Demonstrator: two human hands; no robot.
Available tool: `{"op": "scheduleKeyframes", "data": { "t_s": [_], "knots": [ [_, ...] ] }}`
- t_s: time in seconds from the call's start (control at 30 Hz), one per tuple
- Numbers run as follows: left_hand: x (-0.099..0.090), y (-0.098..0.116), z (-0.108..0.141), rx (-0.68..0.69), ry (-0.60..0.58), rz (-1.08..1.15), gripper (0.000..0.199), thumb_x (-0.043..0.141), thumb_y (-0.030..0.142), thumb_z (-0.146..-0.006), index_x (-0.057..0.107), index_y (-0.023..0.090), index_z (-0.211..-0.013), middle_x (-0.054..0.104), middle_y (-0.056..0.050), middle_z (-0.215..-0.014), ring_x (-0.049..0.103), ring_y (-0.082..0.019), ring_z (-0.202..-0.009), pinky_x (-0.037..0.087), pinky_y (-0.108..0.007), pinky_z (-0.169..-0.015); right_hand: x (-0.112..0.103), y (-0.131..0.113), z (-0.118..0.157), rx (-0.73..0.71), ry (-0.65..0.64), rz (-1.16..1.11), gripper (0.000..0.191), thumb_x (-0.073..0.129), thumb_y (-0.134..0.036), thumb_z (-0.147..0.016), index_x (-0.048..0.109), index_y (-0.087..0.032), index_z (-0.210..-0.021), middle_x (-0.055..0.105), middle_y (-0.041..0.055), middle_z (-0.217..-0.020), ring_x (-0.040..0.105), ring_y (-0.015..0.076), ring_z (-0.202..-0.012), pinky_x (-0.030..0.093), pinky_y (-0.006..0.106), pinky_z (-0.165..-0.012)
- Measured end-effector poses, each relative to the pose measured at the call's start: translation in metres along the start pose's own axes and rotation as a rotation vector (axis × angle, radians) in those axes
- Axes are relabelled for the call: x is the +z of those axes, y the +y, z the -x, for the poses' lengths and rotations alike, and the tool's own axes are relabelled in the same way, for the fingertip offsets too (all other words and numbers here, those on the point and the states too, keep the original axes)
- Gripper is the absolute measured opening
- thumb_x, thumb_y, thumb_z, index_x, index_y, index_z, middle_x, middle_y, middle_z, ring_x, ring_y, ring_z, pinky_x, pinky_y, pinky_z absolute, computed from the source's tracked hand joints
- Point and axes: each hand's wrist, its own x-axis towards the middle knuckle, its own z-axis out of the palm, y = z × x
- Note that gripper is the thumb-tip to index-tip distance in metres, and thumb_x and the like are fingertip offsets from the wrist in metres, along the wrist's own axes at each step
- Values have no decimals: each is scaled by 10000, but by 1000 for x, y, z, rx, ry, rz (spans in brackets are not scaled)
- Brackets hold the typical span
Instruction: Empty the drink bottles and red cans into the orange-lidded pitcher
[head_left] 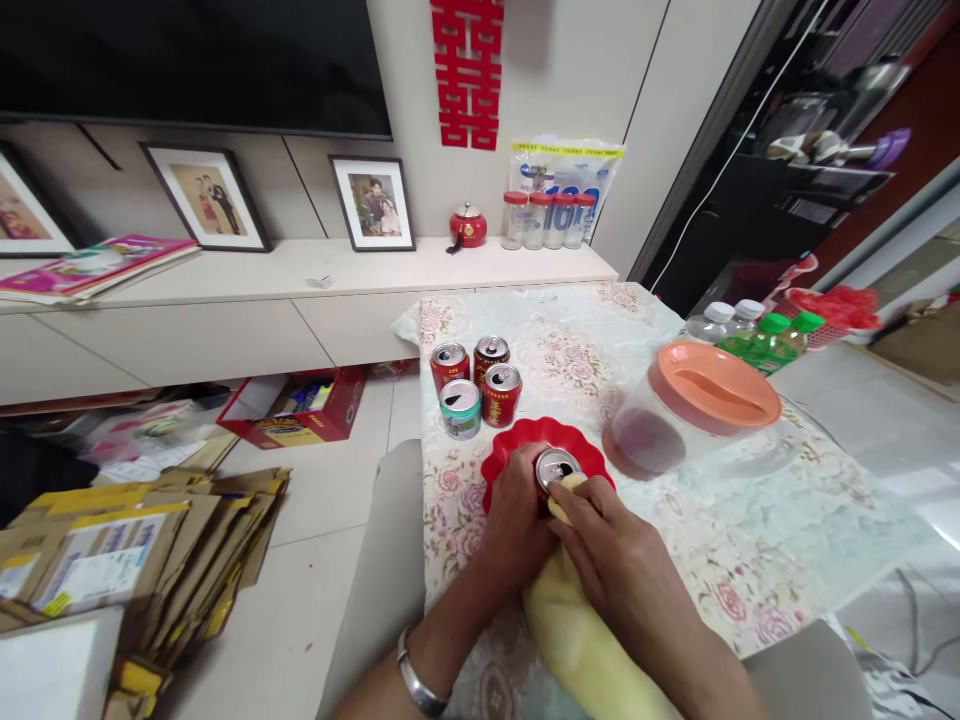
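My left hand (pixel 516 520) is wrapped around an opened drink can (pixel 557 466), whose silver top faces up. The can is over a red scalloped dish (pixel 536 432); whether it touches the dish is hidden. My right hand (pixel 619 535) pinches a pale yellow cloth (pixel 581 630) and presses its end against the can's rim near the opening. The rest of the cloth hangs down toward my lap. Beyond the dish stand several opened cans: a teal one (pixel 460 415), a red one (pixel 502 402), another red one (pixel 449 370) and a dark one (pixel 491 356).
A clear pitcher with an orange lid (pixel 652 430) stands to the right on the flowered tablecloth (pixel 577 360). Bottles with green and white caps (pixel 772 335) are behind it. Folded cardboard (pixel 187 540) and a red box (pixel 307 415) lie on the floor at left.
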Motion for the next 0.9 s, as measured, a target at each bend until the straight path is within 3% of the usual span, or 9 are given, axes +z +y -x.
{"op": "scheduleKeyframes", "data": {
  "t_s": [0.13,0.43,0.67,0.77,0.9],
  "knots": [
    [3,0,-2,-5,-3,-16,676,780,175,-773,512,233,-1391,661,-146,-1409,635,-379,-1330,476,-618,-1145,-9,13,2,41,54,-26,221,495,-219,-1126,699,-182,-1203,656,71,-1042,744,147,-829,631,249,-732],
    [3,-3,-7,-27,20,40,642,809,293,-844,495,234,-1400,672,-164,-1414,674,-373,-1301,520,-611,-1113,5,29,-18,176,80,-132,270,500,-273,-1116,722,-197,-982,668,64,-1015,696,162,-838,547,283,-743],
    [2,-2,-6,-6,-3,85,602,780,287,-891,472,249,-1407,640,-141,-1421,657,-332,-1324,525,-557,-1146,33,53,-17,367,105,-345,392,445,-453,-1164,720,-175,-1182,736,90,-1099,710,195,-1028,596,359,-924],
    [2,-6,-6,60,-2,112,593,755,235,-888,463,243,-1405,624,-133,-1413,643,-316,-1348,517,-527,-1172,51,64,-13,429,77,-402,375,554,-495,-1133,703,-157,-1198,728,80,-1146,712,188,-1034,616,396,-949],
    [-1,-5,-8,30,-42,157,621,778,241,-861,457,229,-1392,610,-141,-1409,631,-328,-1345,503,-538,-1182,66,74,-7,466,-7,-413,339,642,-484,-1094,710,-163,-1181,720,74,-1157,702,185,-1037,613,408,-968]
  ]
}}
